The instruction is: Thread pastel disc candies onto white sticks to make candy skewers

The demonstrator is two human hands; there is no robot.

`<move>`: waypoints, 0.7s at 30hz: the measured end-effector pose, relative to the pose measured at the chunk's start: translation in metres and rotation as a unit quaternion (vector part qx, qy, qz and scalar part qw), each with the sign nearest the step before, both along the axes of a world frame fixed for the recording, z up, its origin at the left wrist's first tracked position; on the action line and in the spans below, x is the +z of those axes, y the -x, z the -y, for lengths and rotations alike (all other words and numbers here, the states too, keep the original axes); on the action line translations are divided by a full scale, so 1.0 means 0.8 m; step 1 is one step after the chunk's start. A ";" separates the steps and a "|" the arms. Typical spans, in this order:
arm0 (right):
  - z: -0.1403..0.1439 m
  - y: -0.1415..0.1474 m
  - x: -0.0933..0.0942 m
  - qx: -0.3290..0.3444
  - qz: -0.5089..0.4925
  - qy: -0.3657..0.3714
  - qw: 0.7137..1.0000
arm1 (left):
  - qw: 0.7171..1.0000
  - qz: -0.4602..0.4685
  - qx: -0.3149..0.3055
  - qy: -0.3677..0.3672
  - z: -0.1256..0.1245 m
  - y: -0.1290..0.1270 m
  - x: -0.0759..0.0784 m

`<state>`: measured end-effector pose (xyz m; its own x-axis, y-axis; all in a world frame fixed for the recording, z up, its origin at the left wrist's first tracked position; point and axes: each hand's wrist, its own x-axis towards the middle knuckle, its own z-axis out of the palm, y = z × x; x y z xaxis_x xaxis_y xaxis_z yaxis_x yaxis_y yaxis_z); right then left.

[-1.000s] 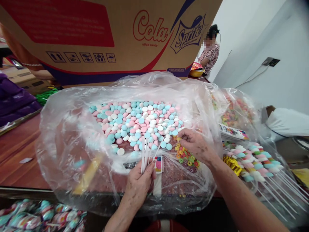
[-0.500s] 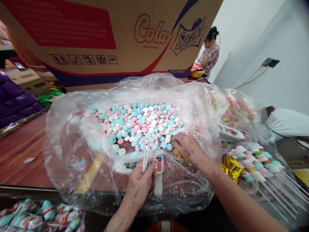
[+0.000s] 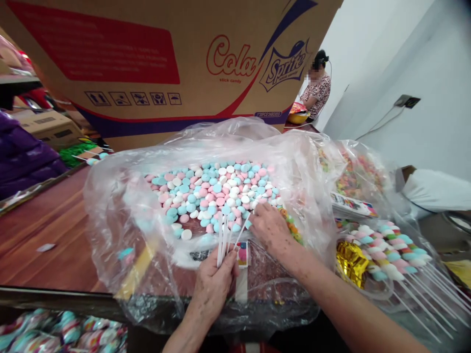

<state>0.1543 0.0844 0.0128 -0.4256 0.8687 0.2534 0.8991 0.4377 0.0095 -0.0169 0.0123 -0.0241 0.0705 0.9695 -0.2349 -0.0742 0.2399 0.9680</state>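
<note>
right hand [image 3: 270, 226]: now further left, off the ring-shaped candies [image 3: 290, 228] and at the near edge of the pastel candy discs [image 3: 217, 189], beside the white sticks [image 3: 224, 238].
ring-shaped candies: mostly covered by the right hand; only a few show at its right.
view: shifted slightly, so the plastic bag [image 3: 121, 215] sits further right in the picture.

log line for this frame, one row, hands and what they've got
left hand: grips bundle of thin white plastic sticks | right hand: fingers down at pink, blue and white round candies | both inside clear plastic bag on brown wooden table
</note>
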 end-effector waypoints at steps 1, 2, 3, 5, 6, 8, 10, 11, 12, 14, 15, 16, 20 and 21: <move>0.003 0.002 -0.004 0.005 0.006 -0.003 1.000 | 1.000 0.000 0.000 0.002 0.000 0.000 0.001; 0.008 0.004 -0.007 0.011 0.012 -0.005 1.000 | 1.000 -0.001 0.000 0.003 0.001 0.000 0.002; 0.013 0.005 -0.011 0.019 0.014 -0.005 1.000 | 1.000 -0.004 -0.001 0.003 0.001 0.000 0.002; 0.022 0.005 -0.018 0.045 0.006 -0.001 0.999 | 1.000 -0.015 0.000 -0.001 0.001 0.000 0.003; 0.026 0.004 -0.022 0.055 0.000 0.001 0.998 | 1.000 -0.020 0.001 -0.004 0.000 0.000 0.003; 0.030 0.002 -0.027 0.066 -0.010 0.002 0.998 | 1.000 -0.022 -0.001 -0.007 0.000 0.000 0.002; 0.031 -0.001 -0.029 0.058 -0.033 -0.005 0.998 | 1.000 -0.021 -0.005 -0.009 0.000 0.001 0.002; 0.031 -0.002 -0.028 0.051 -0.059 -0.009 0.997 | 1.000 -0.018 -0.007 -0.010 0.000 0.001 0.002; 0.030 -0.005 -0.026 0.041 -0.095 -0.013 0.995 | 1.000 -0.014 -0.010 -0.011 0.000 0.001 0.002; 0.026 -0.014 -0.017 0.012 -0.181 -0.022 0.983 | 1.000 -0.002 -0.016 -0.009 0.000 0.001 0.001; 0.023 -0.020 -0.012 -0.008 -0.220 -0.027 0.975 | 1.000 0.006 -0.019 -0.007 0.001 0.001 0.000; 0.020 -0.026 -0.007 -0.029 -0.251 -0.030 0.967 | 1.000 0.013 -0.021 -0.005 0.001 0.001 0.000; 0.012 -0.045 0.003 -0.062 -0.262 -0.012 0.963 | 1.000 0.017 -0.015 0.001 0.001 0.000 0.001; 0.012 -0.046 0.003 -0.053 -0.244 0.000 0.968 | 1.000 0.013 -0.011 0.000 0.001 0.000 0.002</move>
<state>0.1908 0.0752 0.0154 -0.1628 0.9009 0.4022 0.8364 0.3423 -0.4281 -0.0169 0.0112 -0.0228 0.0986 0.9677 -0.2321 -0.0943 0.2413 0.9659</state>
